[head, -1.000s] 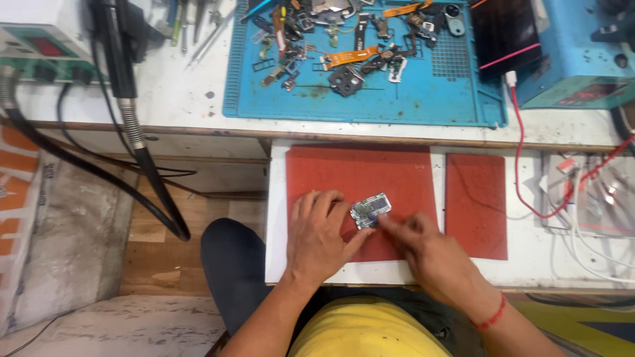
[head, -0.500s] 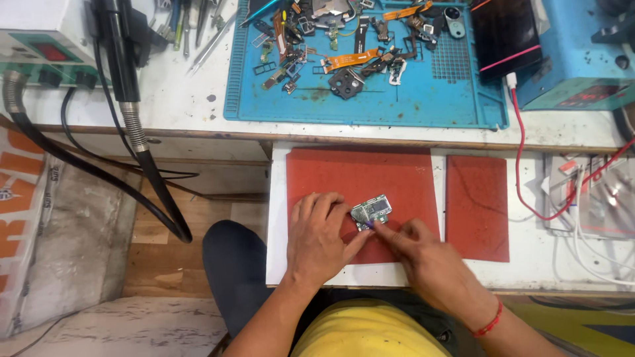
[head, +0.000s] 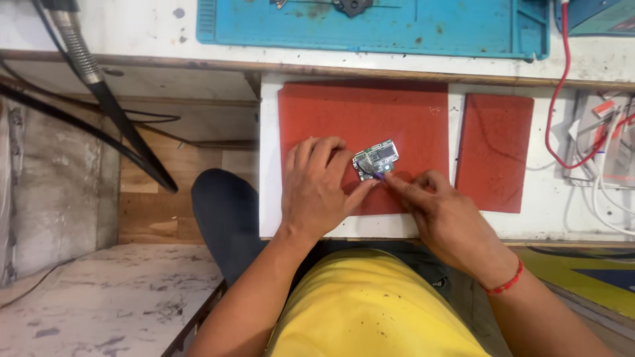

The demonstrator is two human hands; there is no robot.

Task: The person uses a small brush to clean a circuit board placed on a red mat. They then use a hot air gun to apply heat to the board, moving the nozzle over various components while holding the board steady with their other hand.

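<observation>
Head view: we are looking straight down at a small green circuit board (head: 376, 158) lying on the larger red mat (head: 331, 112), just past the middle of the frame toward one o'clock. Our left hand (head: 319, 188) is resting flat on the mat at the board's eight o'clock, its fingertips touching the board's near-left corner and pinning it down; this grip is loose and spread, pressing rather than clamping. Our right hand (head: 443, 211) is coming in from five o'clock, its fingers pinched together on a thin blue-tipped tool (head: 379, 175) whose point is meeting the board's lower edge. What kind of tool it is we cannot tell.

Compared with a second ago, the board is sitting in nearly the same spot on the mat and both hands are keeping their places around it; the larger change is that our head has dipped, so the blue work mat (head: 397, 33) at twelve o'clock is now showing only its bare near strip. We are judging from this that the work on the board is still in its fine, close-in stage.

A smaller red mat (head: 495, 152) is lying at three o'clock, a red wire (head: 554, 112) is trailing beyond it, and a black hose (head: 112, 112) is hanging at ten o'clock, off the white surface (head: 268, 198).
</observation>
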